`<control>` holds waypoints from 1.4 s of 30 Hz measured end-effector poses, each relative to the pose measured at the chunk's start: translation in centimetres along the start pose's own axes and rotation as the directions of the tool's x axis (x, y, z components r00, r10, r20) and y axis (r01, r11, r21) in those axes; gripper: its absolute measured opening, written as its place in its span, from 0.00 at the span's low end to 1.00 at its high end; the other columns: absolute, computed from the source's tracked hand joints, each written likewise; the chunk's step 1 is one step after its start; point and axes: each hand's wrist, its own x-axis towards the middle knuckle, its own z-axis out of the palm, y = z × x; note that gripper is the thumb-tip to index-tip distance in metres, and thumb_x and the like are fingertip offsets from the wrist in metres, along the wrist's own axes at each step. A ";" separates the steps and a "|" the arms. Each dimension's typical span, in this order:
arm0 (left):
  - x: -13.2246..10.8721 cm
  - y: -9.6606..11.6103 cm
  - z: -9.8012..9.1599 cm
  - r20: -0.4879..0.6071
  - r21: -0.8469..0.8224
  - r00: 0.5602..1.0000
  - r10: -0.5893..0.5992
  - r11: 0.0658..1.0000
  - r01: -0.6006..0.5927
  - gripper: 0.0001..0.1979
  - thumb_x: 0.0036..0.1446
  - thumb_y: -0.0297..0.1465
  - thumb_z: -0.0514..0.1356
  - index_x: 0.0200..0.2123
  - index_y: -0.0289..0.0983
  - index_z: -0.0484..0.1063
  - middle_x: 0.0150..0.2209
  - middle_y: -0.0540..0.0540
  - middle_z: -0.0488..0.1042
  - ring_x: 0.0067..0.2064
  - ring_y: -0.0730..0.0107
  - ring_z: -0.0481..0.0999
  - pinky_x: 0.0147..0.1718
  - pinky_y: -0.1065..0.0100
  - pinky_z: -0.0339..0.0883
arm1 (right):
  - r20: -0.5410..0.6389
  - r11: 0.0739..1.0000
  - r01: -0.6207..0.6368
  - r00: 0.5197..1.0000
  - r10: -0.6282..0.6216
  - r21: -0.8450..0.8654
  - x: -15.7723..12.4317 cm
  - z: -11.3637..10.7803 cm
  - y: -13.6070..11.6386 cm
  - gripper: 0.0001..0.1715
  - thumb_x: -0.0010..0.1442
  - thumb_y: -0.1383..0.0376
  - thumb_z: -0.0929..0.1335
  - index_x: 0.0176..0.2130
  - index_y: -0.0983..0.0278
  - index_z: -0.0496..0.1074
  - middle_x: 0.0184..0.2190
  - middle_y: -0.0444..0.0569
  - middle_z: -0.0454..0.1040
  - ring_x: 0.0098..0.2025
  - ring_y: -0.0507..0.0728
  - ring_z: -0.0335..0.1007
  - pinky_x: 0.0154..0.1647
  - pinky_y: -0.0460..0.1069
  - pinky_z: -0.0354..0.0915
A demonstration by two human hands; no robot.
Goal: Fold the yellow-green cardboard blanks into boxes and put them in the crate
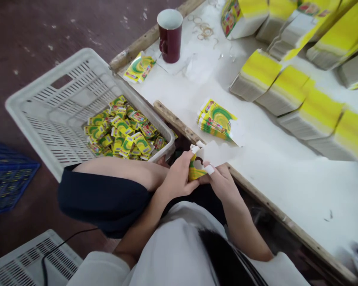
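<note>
Above my lap, at the table's near edge, both my hands hold a small yellow and green carton (197,171) with its white flap raised. My left hand (179,172) wraps around its left side. My right hand (222,180) grips the right side, its thumb near the flap; white wrapping covers the thumb tip. The inside of the carton is too blurred to make out. Just beyond my hands, a short stack of flat, unfolded cartons (216,119) lies on the table. To the left, a white plastic crate (60,107) holds many small closed cartons (122,131).
Rows of bundled flat cartons (295,89) stand at the table's right and back. A maroon mug (170,39) stands near the far left edge, beside a loose carton (139,68) and rubber bands (205,31). A blue crate (9,174) and another white crate (33,262) sit on the floor.
</note>
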 end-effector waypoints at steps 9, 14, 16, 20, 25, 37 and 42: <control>-0.4 0.7 0.1 -0.028 -0.113 0.997 -0.069 0.991 0.065 0.33 0.49 0.30 0.66 0.58 0.42 0.58 0.49 0.43 0.74 0.48 0.53 0.78 0.46 0.56 0.72 | 0.139 0.971 0.164 0.980 -0.141 -0.175 -0.5 -0.6 -1.5 0.34 0.67 0.50 0.65 0.68 0.58 0.62 0.60 0.53 0.75 0.63 0.66 0.69 0.65 0.62 0.66; -0.5 0.2 0.4 -0.101 -0.075 0.985 -0.137 0.989 0.130 0.42 0.45 0.28 0.65 0.63 0.39 0.51 0.53 0.36 0.71 0.51 0.49 0.77 0.47 0.52 0.71 | 0.210 0.811 0.362 0.932 -0.296 -0.460 -0.7 -0.6 -1.4 0.33 0.68 0.65 0.63 0.70 0.58 0.59 0.67 0.54 0.67 0.68 0.64 0.63 0.68 0.64 0.63; -0.4 0.0 0.2 -0.188 0.026 0.975 -0.120 0.992 0.127 0.40 0.43 0.28 0.65 0.61 0.38 0.56 0.57 0.34 0.69 0.58 0.45 0.72 0.53 0.48 0.68 | 0.135 0.788 0.373 0.926 -0.353 -0.491 -0.4 -0.9 -0.9 0.31 0.69 0.66 0.61 0.69 0.58 0.61 0.64 0.55 0.70 0.66 0.65 0.67 0.65 0.64 0.67; -0.2 0.2 -0.6 -0.260 0.094 0.962 -0.085 0.989 0.113 0.29 0.47 0.28 0.64 0.55 0.40 0.66 0.52 0.39 0.74 0.56 0.49 0.74 0.55 0.48 0.68 | 0.070 0.732 0.417 0.888 -0.454 -0.539 0.3 -1.9 -0.7 0.34 0.70 0.63 0.62 0.72 0.56 0.55 0.65 0.57 0.69 0.65 0.66 0.69 0.63 0.64 0.69; 0.0 0.6 -1.4 -0.343 0.081 0.939 -0.015 0.996 0.045 0.26 0.47 0.29 0.68 0.52 0.40 0.70 0.47 0.41 0.78 0.50 0.53 0.78 0.50 0.54 0.73 | 0.278 0.578 0.562 0.815 -0.509 -0.591 0.3 -3.1 -1.1 0.37 0.70 0.63 0.64 0.73 0.53 0.51 0.72 0.57 0.57 0.71 0.65 0.59 0.64 0.62 0.67; 0.4 0.9 -1.8 -0.246 0.091 0.969 -0.020 0.995 0.043 0.28 0.45 0.36 0.74 0.50 0.39 0.72 0.45 0.42 0.81 0.45 0.54 0.81 0.46 0.57 0.76 | 0.443 0.631 0.558 0.825 -0.352 -0.539 1.0 -6.1 -2.8 0.16 0.65 0.63 0.68 0.53 0.59 0.73 0.62 0.60 0.69 0.65 0.65 0.68 0.57 0.58 0.71; 0.4 0.9 -1.6 -0.242 0.068 0.969 -0.039 0.996 0.057 0.28 0.47 0.39 0.73 0.51 0.40 0.73 0.46 0.42 0.80 0.46 0.53 0.81 0.47 0.55 0.76 | 0.282 0.723 0.461 0.887 -0.366 -0.515 0.1 -3.9 -1.8 0.33 0.64 0.63 0.68 0.64 0.60 0.54 0.65 0.64 0.62 0.67 0.67 0.63 0.62 0.64 0.67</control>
